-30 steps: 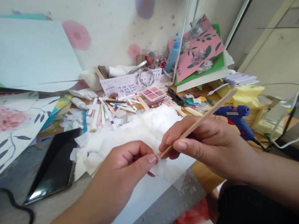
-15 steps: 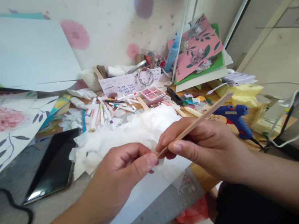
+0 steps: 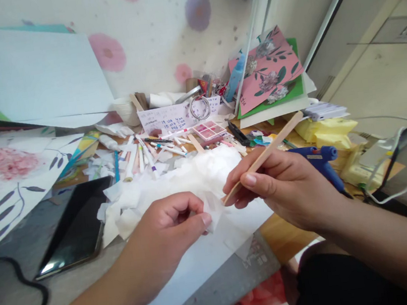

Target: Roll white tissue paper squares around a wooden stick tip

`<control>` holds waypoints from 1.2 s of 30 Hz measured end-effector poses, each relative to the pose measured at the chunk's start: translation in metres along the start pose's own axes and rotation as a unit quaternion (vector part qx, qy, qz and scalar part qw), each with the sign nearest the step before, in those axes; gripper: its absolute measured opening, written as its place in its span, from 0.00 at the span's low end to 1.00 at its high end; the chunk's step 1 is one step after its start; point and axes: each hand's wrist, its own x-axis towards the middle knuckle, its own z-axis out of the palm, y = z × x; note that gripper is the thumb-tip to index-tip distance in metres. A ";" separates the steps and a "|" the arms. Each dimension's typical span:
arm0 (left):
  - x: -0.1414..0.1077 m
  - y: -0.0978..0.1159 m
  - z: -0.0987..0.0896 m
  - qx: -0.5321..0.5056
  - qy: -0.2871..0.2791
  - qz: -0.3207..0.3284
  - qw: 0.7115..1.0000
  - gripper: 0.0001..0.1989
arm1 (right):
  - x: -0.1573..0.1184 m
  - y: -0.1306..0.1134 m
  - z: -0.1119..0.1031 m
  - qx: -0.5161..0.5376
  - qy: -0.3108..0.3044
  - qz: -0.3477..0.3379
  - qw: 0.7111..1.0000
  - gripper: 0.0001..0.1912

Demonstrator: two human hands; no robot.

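Observation:
My right hand (image 3: pixel 270 173) grips a flat wooden craft stick (image 3: pixel 275 144), its lower tip pointing toward my other hand. Between the thumb and fingers of my left hand (image 3: pixel 178 221) is pinched a thin, translucent white piece of tissue paper (image 3: pixel 214 211). A small gap separates the stick's tip from the fingers of the left hand; whether it touches the tissue I cannot tell. Beneath and behind both hands lies a heap of white tissue pieces (image 3: pixel 177 181), with a white paper sheet (image 3: pixel 182 275) under it.
On the left lie a black tablet (image 3: pixel 73 229) and a black cable (image 3: pixel 29 280). Several markers (image 3: pixel 144 155) and a pink palette (image 3: pixel 208 131) are behind the heap. A blue glue gun (image 3: pixel 320 157) is beyond my right hand. Floral artwork (image 3: pixel 270 73) leans at the back right.
My right hand has drawn away to the right with the craft stick, so its tip has left my left fingers. The tissue paper in my left hand now shows more fully.

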 end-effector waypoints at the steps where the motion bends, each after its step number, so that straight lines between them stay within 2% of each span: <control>1: 0.000 0.000 0.000 -0.006 0.002 -0.002 1.000 0.09 | 0.001 0.000 -0.001 0.011 0.003 0.005 1.000 0.06; 9: -0.001 -0.002 -0.002 -0.026 -0.003 -0.012 1.000 0.08 | 0.000 -0.003 -0.010 0.001 0.030 0.015 0.999 0.08; 12: -0.001 -0.001 -0.002 -0.027 -0.001 -0.004 1.000 0.08 | 0.000 -0.002 -0.013 -0.010 0.022 0.021 0.999 0.09; 15: 0.000 0.002 -0.002 0.016 0.000 0.025 1.000 0.11 | -0.002 -0.003 -0.012 -0.043 -0.002 0.011 0.999 0.08; 20: -0.002 0.005 0.000 0.131 0.014 0.055 0.990 0.12 | -0.008 -0.011 -0.002 -0.135 -0.011 -0.049 0.990 0.03; 24: -0.003 0.004 0.000 0.213 0.050 0.120 0.968 0.14 | -0.013 -0.012 0.006 -0.188 -0.048 -0.045 0.980 0.04; 27: -0.003 0.003 0.000 0.246 0.073 0.164 0.952 0.14 | -0.012 -0.008 0.010 -0.204 -0.061 0.003 0.977 0.05; 31: -0.004 0.001 0.002 0.297 0.110 0.243 0.917 0.13 | -0.006 -0.002 0.017 -0.215 -0.032 0.064 0.974 0.06; 34: -0.006 -0.002 0.004 0.317 0.137 0.318 0.883 0.11 | -0.003 -0.001 0.022 -0.249 -0.023 0.126 0.960 0.11; 36: -0.006 -0.005 0.005 0.320 0.139 0.348 0.870 0.10 | -0.002 0.000 0.025 -0.276 -0.018 0.123 0.953 0.11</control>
